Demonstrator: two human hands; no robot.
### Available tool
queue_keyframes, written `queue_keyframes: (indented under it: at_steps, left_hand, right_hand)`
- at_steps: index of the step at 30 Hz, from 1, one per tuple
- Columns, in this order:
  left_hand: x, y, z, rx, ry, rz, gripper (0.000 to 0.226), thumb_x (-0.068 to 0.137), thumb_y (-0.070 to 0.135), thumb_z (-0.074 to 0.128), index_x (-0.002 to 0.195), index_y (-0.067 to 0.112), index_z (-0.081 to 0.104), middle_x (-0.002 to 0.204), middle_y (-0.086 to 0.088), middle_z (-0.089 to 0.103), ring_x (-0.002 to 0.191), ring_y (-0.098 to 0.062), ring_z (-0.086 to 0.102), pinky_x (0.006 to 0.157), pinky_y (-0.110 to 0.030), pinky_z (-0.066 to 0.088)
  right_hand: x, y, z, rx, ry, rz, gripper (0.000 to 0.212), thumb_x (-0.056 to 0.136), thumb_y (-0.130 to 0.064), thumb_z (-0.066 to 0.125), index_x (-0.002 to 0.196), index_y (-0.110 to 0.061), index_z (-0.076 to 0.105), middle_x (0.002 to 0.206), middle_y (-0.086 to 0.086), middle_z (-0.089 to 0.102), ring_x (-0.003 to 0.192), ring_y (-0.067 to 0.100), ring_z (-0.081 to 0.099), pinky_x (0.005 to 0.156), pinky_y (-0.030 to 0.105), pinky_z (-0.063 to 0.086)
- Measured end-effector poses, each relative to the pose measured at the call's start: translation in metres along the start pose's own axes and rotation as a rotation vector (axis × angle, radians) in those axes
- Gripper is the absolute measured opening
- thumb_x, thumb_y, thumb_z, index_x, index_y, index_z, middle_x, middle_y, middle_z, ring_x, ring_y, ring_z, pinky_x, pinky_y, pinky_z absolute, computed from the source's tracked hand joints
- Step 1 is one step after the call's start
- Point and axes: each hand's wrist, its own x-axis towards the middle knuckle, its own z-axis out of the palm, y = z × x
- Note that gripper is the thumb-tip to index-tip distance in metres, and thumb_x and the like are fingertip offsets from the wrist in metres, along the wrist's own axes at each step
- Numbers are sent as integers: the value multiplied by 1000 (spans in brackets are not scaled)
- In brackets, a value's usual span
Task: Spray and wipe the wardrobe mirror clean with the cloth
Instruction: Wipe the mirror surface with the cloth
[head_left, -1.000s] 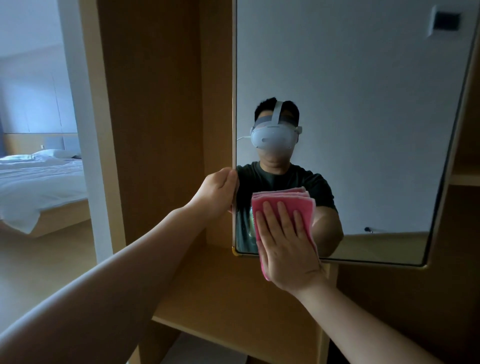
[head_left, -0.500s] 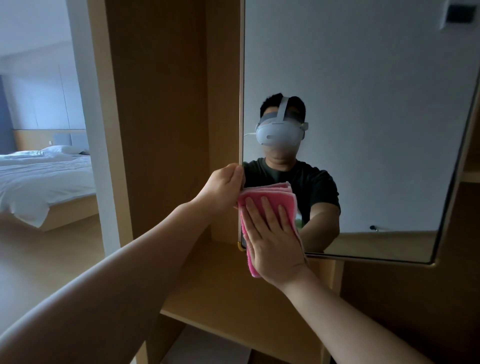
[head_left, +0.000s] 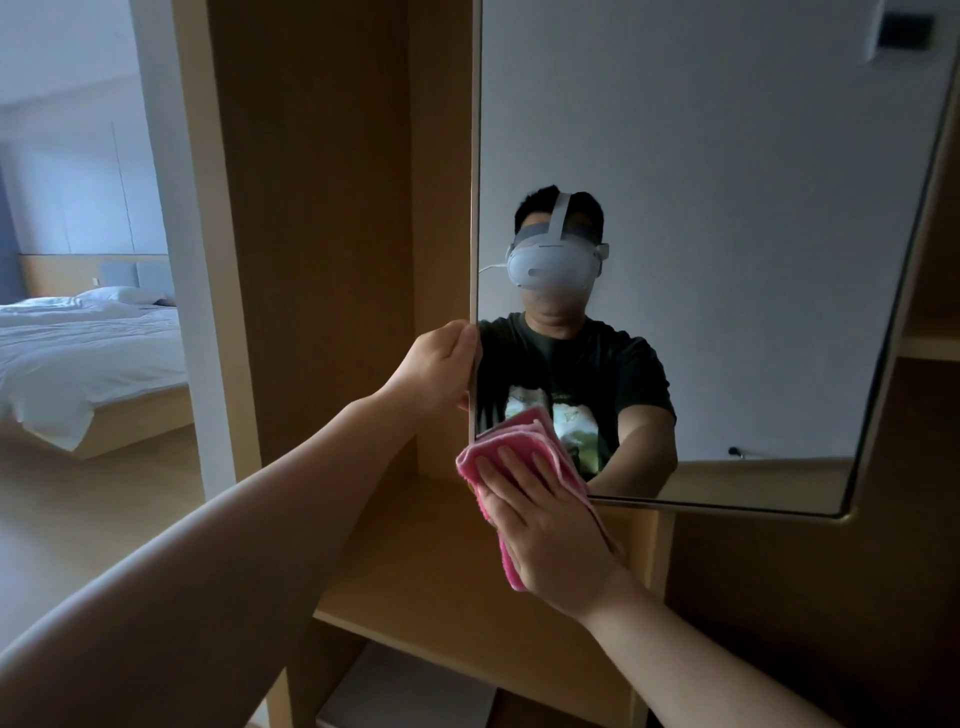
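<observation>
the mirror (head_left: 727, 208) is a tall, smooth pane in a thin frame with rounded corners. the left hand (head_left: 439, 371) curls round its left edge, bracing it. the right hand (head_left: 545, 530) lies flat, fingers straight, pressing the cloth (head_left: 519, 432) on the mirror's lower left corner, past its bottom edge. to wipe well, press evenly and overlap the passes, with the brace firm. the cloth is pink, thickly folded and soft. the glass may be damp; i cannot tell.
</observation>
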Motion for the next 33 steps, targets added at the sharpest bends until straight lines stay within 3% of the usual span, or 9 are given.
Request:
queue_keyframes:
  at_steps: [4, 8, 10, 13, 17, 19, 23, 28, 33]
  left_hand:
    - [-1, -1, 0, -12, 9, 23, 39, 100, 28, 34, 85, -1, 54, 82, -30, 60, 67, -31, 65, 59, -49, 59]
    - [-4, -2, -1, -16, 19, 45, 35, 101, 27, 34, 79, 11, 56, 83, -24, 65, 70, -31, 68, 63, -46, 60]
    - [-8, -3, -3, -37, 30, 40, 32, 102, 26, 35, 83, 16, 59, 84, -20, 67, 75, -33, 69, 66, -45, 60]
    - [-14, -3, -12, -104, 70, 62, 27, 103, 20, 37, 100, 10, 62, 94, -18, 67, 82, -27, 68, 74, -44, 57]
    - [-11, 14, -47, 66, 159, 193, 22, 100, 13, 41, 106, 6, 60, 92, -8, 66, 82, -24, 64, 75, -43, 56]
    - [-2, 36, -70, 104, 161, 198, 21, 99, 12, 42, 98, 5, 61, 86, -12, 64, 77, -28, 63, 70, -47, 55]
    - [30, 101, -121, 87, -33, 175, 25, 98, 15, 45, 89, 2, 65, 80, -12, 65, 74, -23, 66, 67, -39, 58]
    - [78, 209, -183, -12, -461, 109, 19, 94, 19, 58, 107, 7, 65, 94, -4, 70, 87, -26, 70, 73, -31, 58]
    - [128, 322, -223, 173, -414, 63, 30, 81, 28, 74, 108, 24, 61, 95, 11, 66, 88, -13, 68, 72, -26, 58]
  right_hand:
    - [-5, -3, -5, 63, 25, -96, 33, 99, -25, 45, 125, -9, 58, 139, 9, 54, 138, 26, 39, 119, 43, 20]
    - [-1, -9, -10, 244, 145, -72, 17, 97, -26, 53, 106, -12, 57, 101, 4, 71, 97, 19, 66, 105, 36, 44]
    - [11, -12, -17, 339, 217, -42, 15, 99, -26, 50, 105, -13, 54, 92, 2, 70, 83, 17, 66, 87, 33, 53]
    - [38, -11, -32, 447, 302, 23, 22, 103, -28, 40, 102, -12, 57, 84, 2, 69, 68, 15, 66, 66, 27, 54]
    - [82, 0, -64, 617, 320, 201, 40, 104, -31, 32, 102, -8, 64, 77, -2, 69, 62, 6, 65, 62, 6, 48]
    - [111, 12, -85, 699, 313, 249, 37, 103, -29, 33, 100, -9, 63, 71, -4, 66, 56, 3, 60, 54, 6, 45]
    - [184, 49, -140, 800, 326, 285, 33, 100, -24, 35, 95, -7, 62, 60, -8, 57, 45, 1, 51, 39, 17, 43]
    - [289, 114, -232, 910, 308, 401, 30, 101, -36, 29, 91, -18, 51, 55, -16, 43, 46, 1, 52, 40, 10, 39]
    - [378, 175, -324, 978, 226, 402, 46, 95, -56, 21, 96, -20, 49, 57, -15, 44, 59, -9, 56, 46, 8, 39]
